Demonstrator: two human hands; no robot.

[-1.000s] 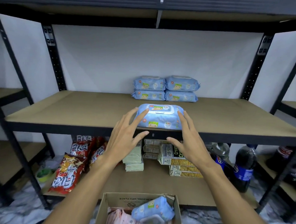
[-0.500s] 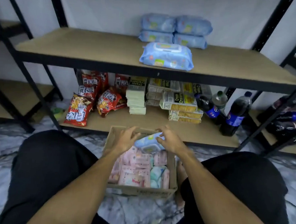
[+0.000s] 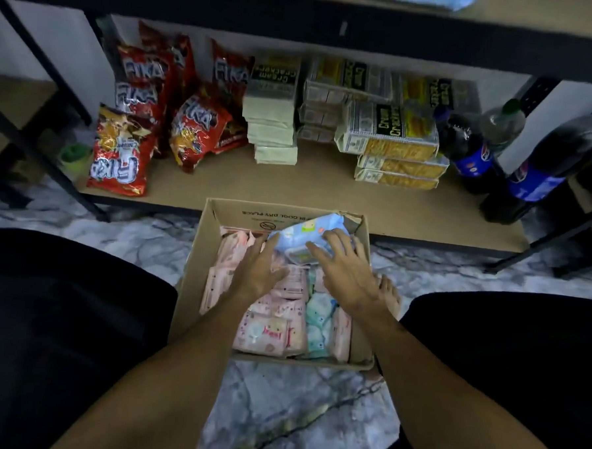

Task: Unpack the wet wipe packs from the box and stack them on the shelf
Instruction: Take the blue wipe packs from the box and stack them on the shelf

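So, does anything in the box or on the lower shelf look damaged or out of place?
Yes. The cardboard box has a torn far right corner. A blue wet wipe pack lies tilted on the upright pink packs. On the lower shelf, the front Fika bag is upside down.
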